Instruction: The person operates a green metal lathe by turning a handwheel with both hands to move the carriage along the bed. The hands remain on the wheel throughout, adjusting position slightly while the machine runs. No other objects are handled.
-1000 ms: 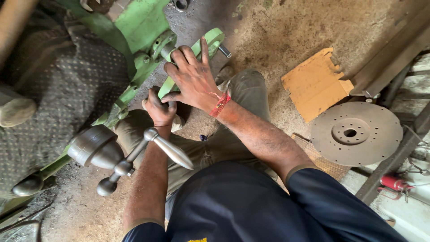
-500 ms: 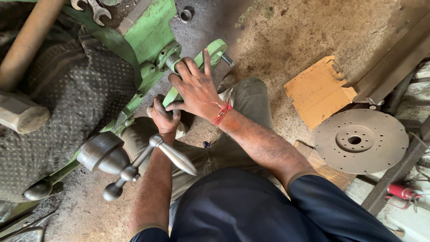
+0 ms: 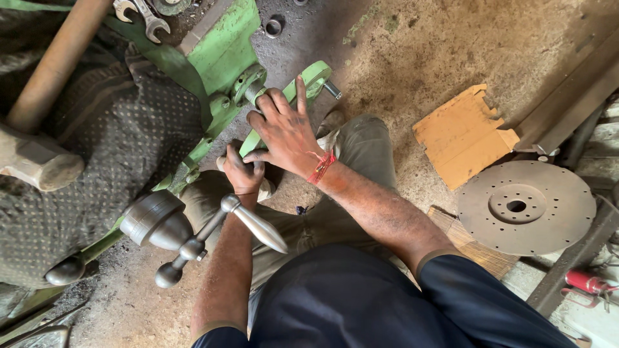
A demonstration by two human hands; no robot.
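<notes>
Bracing the green lever arm (image 3: 284,109) against the green machine frame (image 3: 222,51), the right hand (image 3: 284,132) lies flat and spread over it; just below, the left hand (image 3: 244,173) closes round its lower end, seemingly seating it; next likely calls for steady pressure, clear of the steel crank handle (image 3: 251,222) below

The right hand (image 3: 287,132) covers the middle of the green lever (image 3: 309,80). What the left hand's (image 3: 244,173) fingers (image 3: 233,169) grip is hidden, perhaps the lever's lower end. The wrench (image 3: 143,18) is cut off by the top edge.
</notes>
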